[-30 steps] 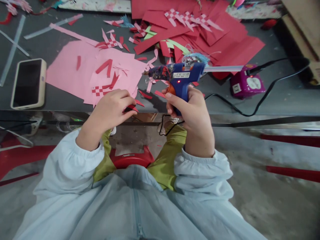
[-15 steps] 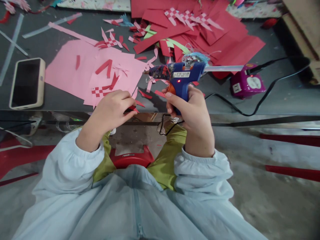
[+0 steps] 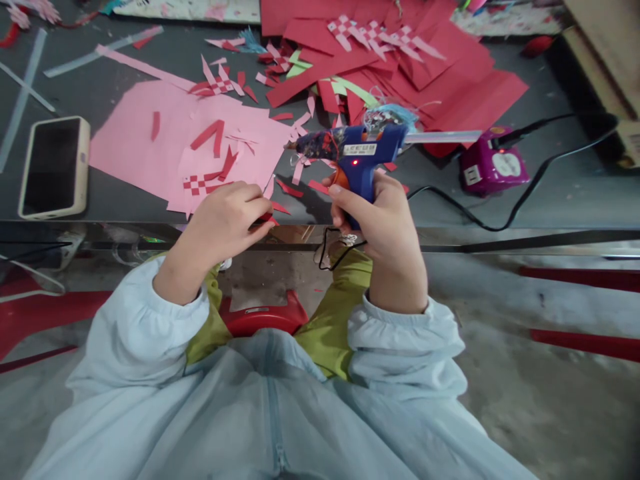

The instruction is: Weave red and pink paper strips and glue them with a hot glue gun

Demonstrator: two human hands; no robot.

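My right hand (image 3: 385, 213) is wrapped round the handle of a blue hot glue gun (image 3: 367, 157), fingers at its orange trigger. The nozzle points left over the table, a red light glows on the body, and a clear glue stick (image 3: 443, 137) sticks out behind. A pinkish-red strip (image 3: 319, 187) shows by the fingers; whether they touch it I cannot tell. At the table's front edge my left hand (image 3: 225, 217) is closed, its thumb and fingers pinching a small red paper piece (image 3: 270, 218), mostly hidden. Beside it lies a red-and-pink woven paper piece (image 3: 195, 184) on pink sheets (image 3: 135, 143).
A phone (image 3: 54, 167) lies at left. Red paper sheets (image 3: 480, 100) and woven paper pieces (image 3: 220, 81) cover the back. On the right, a purple box (image 3: 493, 163) has a black cable (image 3: 543, 180) plugged in. Cardboard (image 3: 607, 60) stands at far right.
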